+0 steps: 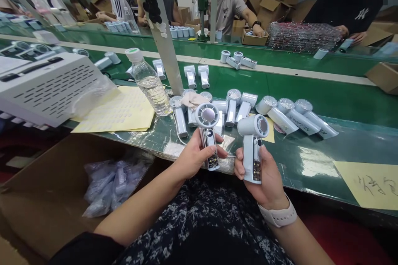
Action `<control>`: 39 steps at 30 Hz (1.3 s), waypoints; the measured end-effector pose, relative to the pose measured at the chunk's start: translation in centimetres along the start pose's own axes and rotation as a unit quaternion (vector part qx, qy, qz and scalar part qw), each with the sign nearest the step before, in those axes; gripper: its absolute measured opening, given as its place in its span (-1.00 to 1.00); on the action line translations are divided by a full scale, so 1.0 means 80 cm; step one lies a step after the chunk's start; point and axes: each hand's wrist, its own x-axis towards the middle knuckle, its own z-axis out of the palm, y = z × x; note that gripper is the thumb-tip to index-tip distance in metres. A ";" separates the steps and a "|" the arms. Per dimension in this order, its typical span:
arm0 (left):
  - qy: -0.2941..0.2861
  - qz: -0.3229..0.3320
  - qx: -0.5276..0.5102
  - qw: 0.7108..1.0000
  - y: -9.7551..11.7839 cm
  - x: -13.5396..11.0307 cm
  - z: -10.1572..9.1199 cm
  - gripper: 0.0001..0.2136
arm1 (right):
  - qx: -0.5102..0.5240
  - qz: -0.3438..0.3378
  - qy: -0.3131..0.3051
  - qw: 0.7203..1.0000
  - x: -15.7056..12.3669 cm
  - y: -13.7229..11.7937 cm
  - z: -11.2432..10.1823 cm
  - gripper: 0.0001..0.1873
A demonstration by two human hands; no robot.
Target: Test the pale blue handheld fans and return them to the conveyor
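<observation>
My left hand (199, 154) is closed round the handle of a pale blue handheld fan (207, 116); its round head faces me and a small display on it reads 20. A second handheld fan (248, 153) is gripped in my right hand (268, 174), its head turned toward the right and its handle upright. Both handles show a dark front section with small lit spots. Just beyond my hands, several more fans (231, 112) lie on the green bench (298, 157), with a pale cloth (193, 100) on some of them.
A water bottle (149, 83) stands left of a metal post (166, 45). Yellow sheets (124, 107) lie beside a white vented machine (52, 87). Below left, a cardboard box (40, 182) holds bagged items (115, 186). A handwritten yellow paper (370, 182) lies right. Several people work across the conveyor (311, 78).
</observation>
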 end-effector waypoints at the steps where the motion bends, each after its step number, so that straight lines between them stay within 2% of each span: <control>1: 0.010 -0.008 0.000 1.000 0.001 0.000 0.002 -0.50 | 0.008 0.007 0.006 1.000 0.000 0.000 -0.001 -0.61; 4: 0.022 -0.031 -0.015 0.999 0.003 -0.002 0.008 -0.47 | 0.004 0.029 0.037 0.999 0.000 0.000 -0.004 -0.51; 7: -0.014 -0.032 -0.054 0.998 0.004 -0.005 0.013 -0.55 | -0.009 0.045 0.013 0.999 -0.004 0.000 -0.002 -0.48; 11: -0.052 -0.028 -0.096 0.994 0.006 -0.009 0.015 -0.59 | -0.026 0.032 -0.003 0.999 -0.009 -0.004 0.002 -0.57; 16: -0.038 -0.042 -0.126 0.990 0.015 -0.011 0.017 -0.56 | -0.035 0.001 0.024 0.999 -0.006 -0.012 0.001 -0.68; 19: -0.062 -0.081 -0.139 0.985 0.018 -0.011 0.018 -0.45 | -0.026 0.005 0.017 1.000 -0.006 -0.014 0.001 -0.71; 21: -0.076 -0.107 -0.134 0.982 0.018 -0.010 0.018 -0.44 | -0.026 0.016 0.007 1.000 -0.007 -0.014 0.003 -0.67; 26: -0.050 -0.094 -0.170 0.980 0.015 -0.008 0.014 -0.62 | -0.027 0.016 0.005 0.999 -0.012 -0.014 0.010 -0.69; 29: -0.075 -0.087 -0.199 0.973 0.014 -0.011 0.012 -0.73 | -0.024 0.000 0.010 1.000 -0.015 -0.016 0.012 -0.70; 34: -0.090 -0.084 -0.157 0.980 0.019 -0.022 0.018 -0.68 | -0.007 -0.030 0.012 0.999 -0.026 -0.019 0.009 -0.74; 39: -0.101 -0.080 -0.098 0.987 0.031 -0.035 0.033 -0.53 | -0.026 -0.098 0.059 0.993 -0.045 -0.023 0.004 -0.71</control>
